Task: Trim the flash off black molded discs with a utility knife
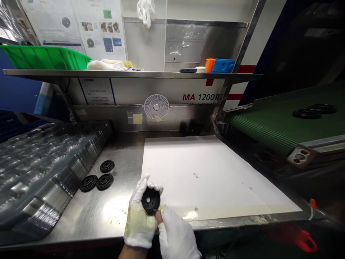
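My left hand (140, 216), in a white and pale yellow glove, holds a black round plastic part (151, 200) with its hollow side facing up. A light hole shows near the part's middle. At the part's lower rim is my right hand (176, 230), in a white glove with a bare fingertip showing. Its fingers are closed, and a small dark tip sticks out by the rim; what it belongs to is hidden. To the left, three black ribbed round parts (104, 182) lie close together on the metal table (121, 190).
A stack of clear plastic trays (54, 165) fills the left side. White paper (215, 176) covers the table's right part. Beyond it, a green conveyor belt (266, 115) carries black round parts. Over the back runs a shelf (156, 74) with a green bin (45, 57).
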`<state>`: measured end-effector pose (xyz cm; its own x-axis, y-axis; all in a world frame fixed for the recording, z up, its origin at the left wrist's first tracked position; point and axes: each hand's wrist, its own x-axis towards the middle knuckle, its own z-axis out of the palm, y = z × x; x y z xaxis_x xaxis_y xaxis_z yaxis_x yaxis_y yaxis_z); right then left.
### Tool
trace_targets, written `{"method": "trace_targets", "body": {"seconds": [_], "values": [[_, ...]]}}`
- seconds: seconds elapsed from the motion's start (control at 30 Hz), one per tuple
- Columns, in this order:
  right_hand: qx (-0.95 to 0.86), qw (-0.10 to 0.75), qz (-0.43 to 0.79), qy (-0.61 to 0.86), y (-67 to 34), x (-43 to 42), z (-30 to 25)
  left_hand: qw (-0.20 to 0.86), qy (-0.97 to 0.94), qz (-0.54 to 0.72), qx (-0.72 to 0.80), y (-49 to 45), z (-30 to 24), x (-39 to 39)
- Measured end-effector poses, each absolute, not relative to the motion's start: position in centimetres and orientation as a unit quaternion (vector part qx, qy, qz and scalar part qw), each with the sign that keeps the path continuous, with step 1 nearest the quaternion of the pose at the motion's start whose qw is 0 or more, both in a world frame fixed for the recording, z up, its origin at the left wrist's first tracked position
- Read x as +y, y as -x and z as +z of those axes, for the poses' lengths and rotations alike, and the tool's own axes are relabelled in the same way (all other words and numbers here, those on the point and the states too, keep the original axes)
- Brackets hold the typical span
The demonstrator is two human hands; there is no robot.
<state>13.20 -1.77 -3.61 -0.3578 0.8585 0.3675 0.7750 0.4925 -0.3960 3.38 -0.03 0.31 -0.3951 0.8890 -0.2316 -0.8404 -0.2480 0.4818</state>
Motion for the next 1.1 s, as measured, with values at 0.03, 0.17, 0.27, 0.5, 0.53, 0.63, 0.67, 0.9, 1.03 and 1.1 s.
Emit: {"method": "trace_targets", "body": {"seconds": [0.03, 0.17, 0.27, 0.5, 0.53, 0.63, 0.67, 0.9, 1.03, 1.1], "values": [[-0.822, 0.269, 0.075, 0.496, -13.1, -1.8, -3.6, 0.545, -0.058, 0.79, 0.275, -3.3, 0.4, -0.2], [-0.822, 0.275, 0.121, 0.484, -13.5, -1.4, -3.1, 0.601, -0.079, 0.738, 0.297, -2.7, 0.7, -0.8], [-0.808, 0.303, 0.176, 0.474, -14.1, -0.9, -2.5, 0.631, -0.08, 0.719, 0.281, -2.3, 0.7, -1.0], [-0.809, 0.307, 0.127, 0.484, -13.9, -1.7, -2.8, 0.539, -0.113, 0.772, 0.317, -3.4, 0.1, -0.7], [-0.813, 0.307, 0.114, 0.481, -13.7, -1.8, -3.0, 0.521, -0.111, 0.785, 0.316, -3.6, 0.2, -0.7], [-0.82, 0.298, 0.106, 0.478, -13.3, -1.9, -3.3, 0.494, -0.098, 0.805, 0.312, -3.7, 0.6, -0.9], [-0.82, 0.294, 0.113, 0.478, -13.3, -1.8, -3.2, 0.507, -0.09, 0.798, 0.312, -3.6, 0.7, -1.0], [-0.802, 0.323, 0.16, 0.477, -14.2, -1.1, -2.4, 0.587, -0.084, 0.757, 0.274, -2.8, 0.6, -1.1], [-0.809, 0.308, 0.096, 0.491, -13.8, -1.5, -3.1, 0.545, -0.063, 0.779, 0.303, -3.6, 0.7, -0.5], [-0.816, 0.307, 0.068, 0.486, -13.3, -1.8, -3.6, 0.527, -0.049, 0.796, 0.295, -3.8, 0.8, -0.4]]}}
